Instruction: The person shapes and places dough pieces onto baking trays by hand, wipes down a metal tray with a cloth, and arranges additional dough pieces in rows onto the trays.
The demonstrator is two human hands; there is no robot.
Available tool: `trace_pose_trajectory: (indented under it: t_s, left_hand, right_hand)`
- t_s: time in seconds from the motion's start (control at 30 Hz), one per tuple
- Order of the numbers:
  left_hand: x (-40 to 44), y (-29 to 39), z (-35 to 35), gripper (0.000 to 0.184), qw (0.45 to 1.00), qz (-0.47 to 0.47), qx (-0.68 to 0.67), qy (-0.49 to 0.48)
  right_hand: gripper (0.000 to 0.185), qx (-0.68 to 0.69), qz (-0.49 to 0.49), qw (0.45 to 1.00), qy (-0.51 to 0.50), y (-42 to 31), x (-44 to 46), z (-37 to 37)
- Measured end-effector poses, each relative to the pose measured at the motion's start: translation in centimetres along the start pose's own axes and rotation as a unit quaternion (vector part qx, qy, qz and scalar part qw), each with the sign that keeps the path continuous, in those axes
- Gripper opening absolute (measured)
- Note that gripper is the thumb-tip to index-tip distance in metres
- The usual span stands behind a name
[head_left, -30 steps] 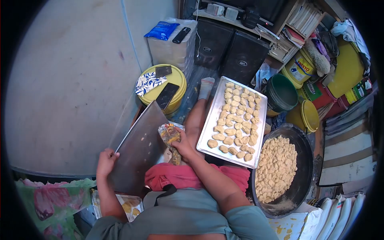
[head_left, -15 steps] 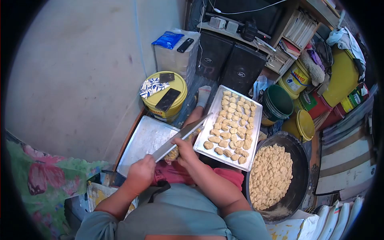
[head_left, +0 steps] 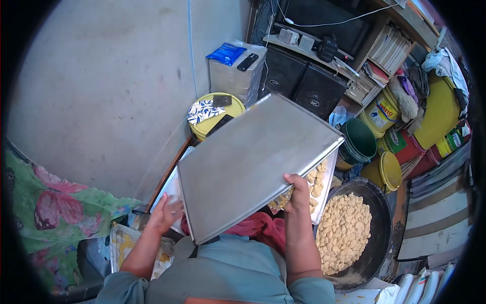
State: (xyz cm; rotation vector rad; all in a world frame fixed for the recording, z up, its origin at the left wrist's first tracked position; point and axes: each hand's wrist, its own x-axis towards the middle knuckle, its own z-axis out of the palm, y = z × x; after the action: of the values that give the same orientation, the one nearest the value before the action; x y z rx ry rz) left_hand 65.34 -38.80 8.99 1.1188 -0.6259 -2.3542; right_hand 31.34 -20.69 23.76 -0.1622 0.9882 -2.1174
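Observation:
A grey metal baking tray (head_left: 253,162) is tilted in front of me and fills the middle of the view. My right hand (head_left: 297,195) grips its near right edge, thumb on top. A yellowish patterned item (head_left: 280,201), kind unclear, shows at the fingers of that hand. Off the tray's left edge, my left hand (head_left: 166,212) is open, its fingers apart and slightly blurred. Behind the raised tray, a second tray (head_left: 329,172) with flattened dough pieces (head_left: 316,182) is mostly hidden. Another tray (head_left: 171,190) shows only a strip at left.
A black basin (head_left: 382,218) full of dough lumps (head_left: 344,233) stands at my right. A yellow-lidded bucket (head_left: 238,105) carries a cloth (head_left: 205,111) and a dark phone (head_left: 220,124). Further back are black speakers (head_left: 319,88), a green bucket (head_left: 358,137) and yellow buckets (head_left: 390,169).
The tray has turned from nearly edge-on to showing its broad face, and has swung right. My left hand has let go of its edge. My right hand has moved right, still gripping it.

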Motion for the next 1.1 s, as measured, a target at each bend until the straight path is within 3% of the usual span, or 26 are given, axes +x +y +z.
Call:
trace_pose_trajectory:
  t_s: [0.03, 0.13, 0.17, 0.27, 0.33, 0.4, 0.47, 0.5, 0.57, 0.6, 0.67, 0.73, 0.77, 0.83, 0.9, 0.97, 1.03, 1.1]
  left_hand:
    - [0.7, -0.3, 0.8, 0.084, 0.972, -0.061, -0.113, -0.198]
    - [0.7, -0.4, 5.1, 0.077, 0.981, 0.148, -0.058, -0.114]
    - [1.6, 0.3, 4.4, 0.065, 0.98, 0.165, -0.085, -0.072]
    - [-1.4, 5.9, 5.4, 0.056, 0.963, 0.203, -0.127, -0.121]
    - [-3.1, 8.5, 4.5, 0.051, 0.949, 0.265, -0.12, -0.123]
    - [-4.5, 10.1, 2.8, 0.048, 0.938, 0.334, -0.065, -0.074]
    - [-6.7, 11.1, 2.9, 0.046, 0.918, 0.391, -0.037, -0.05]
    - [-7.7, 11.0, 3.9, 0.044, 0.903, 0.43, -0.002, 0.021]
    - [-8.5, 10.4, 4.3, 0.045, 0.886, 0.459, 0.059, 0.008]
    - [-8.9, 10.0, 4.6, 0.045, 0.877, 0.471, 0.09, 0.001]
    - [-9.3, 8.7, 6.6, 0.042, 0.841, 0.526, 0.122, 0.039]
    - [-9.7, 7.6, 7.6, 0.044, 0.811, 0.566, 0.131, 0.07]
    - [-9.8, 7.8, 3.8, 0.049, 0.867, 0.485, 0.103, 0.056]
    - [-12.6, 8.8, 4.3, 0.052, 0.86, 0.492, 0.124, 0.045]
    - [-14.5, 9.1, 2.9, 0.055, 0.857, 0.491, 0.15, 0.043]
    - [-16.4, 9.3, 3.0, 0.052, 0.866, 0.483, 0.13, 0.02]
    - [-17.1, 9.3, 2.5, 0.05, 0.877, 0.465, 0.123, 0.02]
    - [-17.1, 9.6, 1.2, 0.048, 0.889, 0.437, 0.133, 0.043]
  right_hand:
    - [0.036, 0.008, 0.036, 0.999, -0.037, 0.1, 0.7, -1.1]
    - [0.036, 0.013, 0.085, 0.993, -0.077, 2.0, 2.7, -1.8]
    - [0.036, 0.021, 0.099, 0.991, -0.087, 2.9, 3.3, -1.5]
    - [0.046, 0.029, 0.112, 0.987, -0.108, 6.3, 5.5, -1.1]
    - [0.047, 0.063, 0.182, 0.981, -0.036, 9.4, 7.0, -1.7]
    - [0.033, 0.037, 0.089, 0.995, 0.004, 13.1, 8.4, -3.7]
    - [0.037, -0.072, -0.083, 0.993, 0.045, 16.0, 9.3, -5.7]
    - [0.038, -0.202, -0.161, 0.966, 0.025, 16.6, 9.2, -4.7]
    - [0.05, -0.409, -0.295, 0.862, -0.042, 16.8, 6.5, 1.3]
    - [0.061, -0.473, -0.347, 0.8, -0.126, 16.2, 4.4, 6.0]
    - [0.084, -0.543, -0.411, 0.669, -0.298, 15.2, 0.3, 14.3]
    - [0.084, -0.56, -0.41, 0.56, -0.452, 15.4, -1.5, 19.9]
    - [0.085, -0.561, -0.413, 0.565, -0.442, 15.4, -0.8, 21.2]
    - [0.087, -0.561, -0.417, 0.574, -0.426, 15.4, 1.4, 23.9]
    - [0.084, -0.532, -0.497, 0.614, -0.305, 16.2, 5.9, 24.1]
    - [0.075, -0.485, -0.39, 0.75, -0.224, 16.9, 11.8, 22.4]
    - [0.068, -0.546, -0.281, 0.775, -0.151, 15.3, 15.6, 18.9]
    - [0.066, -0.628, -0.201, 0.75, -0.05, 15.9, 17.2, 16.4]
